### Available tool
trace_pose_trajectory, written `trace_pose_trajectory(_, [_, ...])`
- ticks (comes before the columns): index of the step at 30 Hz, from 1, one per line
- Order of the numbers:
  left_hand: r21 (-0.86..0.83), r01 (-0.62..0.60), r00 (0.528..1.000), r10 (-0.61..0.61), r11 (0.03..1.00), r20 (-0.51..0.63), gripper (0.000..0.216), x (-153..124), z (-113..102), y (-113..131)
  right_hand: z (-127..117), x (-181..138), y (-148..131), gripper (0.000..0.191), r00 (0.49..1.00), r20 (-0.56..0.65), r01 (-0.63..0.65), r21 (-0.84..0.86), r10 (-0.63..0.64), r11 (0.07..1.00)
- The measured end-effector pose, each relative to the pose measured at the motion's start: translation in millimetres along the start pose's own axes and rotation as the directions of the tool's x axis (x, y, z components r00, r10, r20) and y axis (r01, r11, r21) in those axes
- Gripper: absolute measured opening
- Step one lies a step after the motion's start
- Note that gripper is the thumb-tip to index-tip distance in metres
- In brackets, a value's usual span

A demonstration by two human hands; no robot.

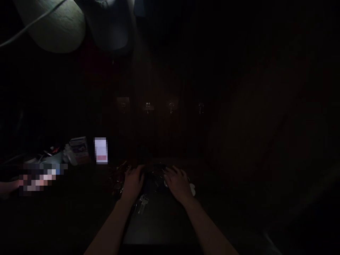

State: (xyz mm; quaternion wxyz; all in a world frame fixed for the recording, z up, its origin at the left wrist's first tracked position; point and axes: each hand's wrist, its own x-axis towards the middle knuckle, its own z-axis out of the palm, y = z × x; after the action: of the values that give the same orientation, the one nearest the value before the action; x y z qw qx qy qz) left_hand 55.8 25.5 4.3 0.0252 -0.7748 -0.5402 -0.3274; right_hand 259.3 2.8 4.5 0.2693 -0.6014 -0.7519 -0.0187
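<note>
The light is very dim. My left hand (134,182) rests palm down at the right edge of a pile of small items (117,184), its fingers bent forward and apart, holding nothing that I can see. A bunch of metal keys (143,203) lies on the surface just below that hand. My right hand (177,181) lies palm down with its fingers spread, over small objects that it partly hides. Dark glinting items (157,173) lie between the two hands, too dim to name. A white rounded object (192,189) shows beside the right hand's outer edge.
Several metal hooks (148,105) are fixed along the dark wall behind. A lit, blurred screen (101,150) stands to the left, next to a small box (79,150) and clutter. Pale hanging fabric (58,28) and a cable (34,23) are at upper left.
</note>
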Motion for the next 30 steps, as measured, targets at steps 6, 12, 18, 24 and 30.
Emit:
trace_pose_trajectory(6, [-0.096, 0.096, 0.973, -0.113, 0.991, -0.2, 0.03, 1, -15, -9, 0, -2, 13, 0.034, 0.97, -0.156, -0.202, -0.072, 0.189, 0.977])
trace_pose_trajectory(12, [-0.164, 0.28, 0.9, -0.318, 0.946, -0.299, 0.029, 3, -23, -22, -1, -6, 29, 0.028, 0.906, -0.33, -0.318, -0.112, 0.266, 0.941])
trace_pose_trajectory(18, [-0.166, 0.271, 0.914, -0.307, 0.948, -0.265, 0.031, 3, -21, -28, -4, -5, 20, 0.024, 0.927, -0.368, -0.096, -0.035, 0.076, 0.995])
trace_pose_trajectory(24, [-0.091, 0.17, 0.975, -0.181, 0.981, -0.126, 0.033, 1, -18, -27, 1, -5, 4, 0.027, 0.962, -0.23, 0.162, 0.043, -0.148, 0.986])
trace_pose_trajectory(30, [-0.039, 0.06, 0.998, -0.06, 0.997, 0.003, 0.029, 1, -22, -18, 0, -5, -17, 0.036, 0.957, -0.119, 0.277, 0.091, -0.265, 0.957])
